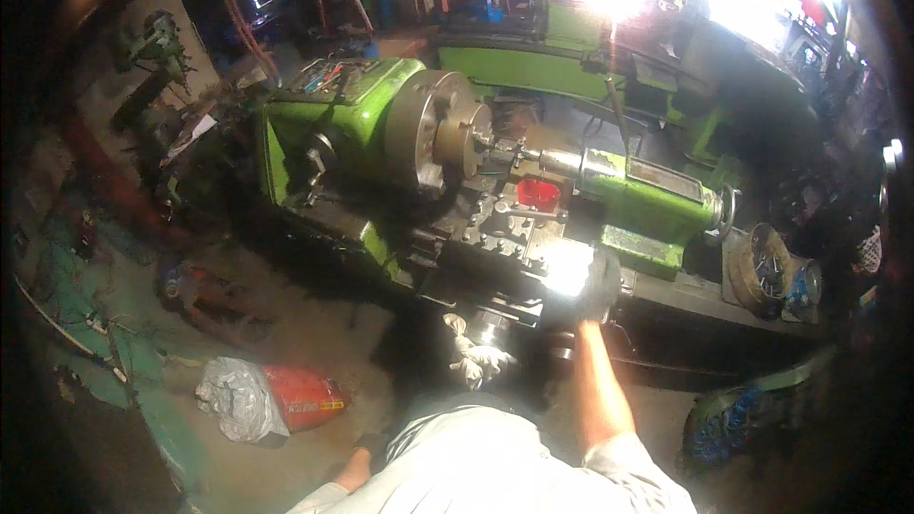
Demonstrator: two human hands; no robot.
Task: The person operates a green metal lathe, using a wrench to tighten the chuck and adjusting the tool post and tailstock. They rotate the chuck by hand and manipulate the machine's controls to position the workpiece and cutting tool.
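In front of me stands a green lathe (352, 128) with a large round chuck (419, 128). My right hand (600, 290), in a dark glove, reaches to the near side of the carriage, beside a patch of strong glare. Its fingers are lost in shadow, so a grip cannot be made out. The tool post (500, 224) with its several bolts lies just left of it. My left hand (371, 443), dark gloved too, hangs low by my body, away from the machine, its fingers mostly hidden. A pale cloth (474, 357) drapes over the carriage's front handle.
Right of the chuck is the tailstock (638, 190) with a handwheel (725, 209). A red container (538, 195) sits behind the tool post. A round tub (759, 268) of metal pieces stands far right. On the floor at left lies a red and silver sack (271, 402).
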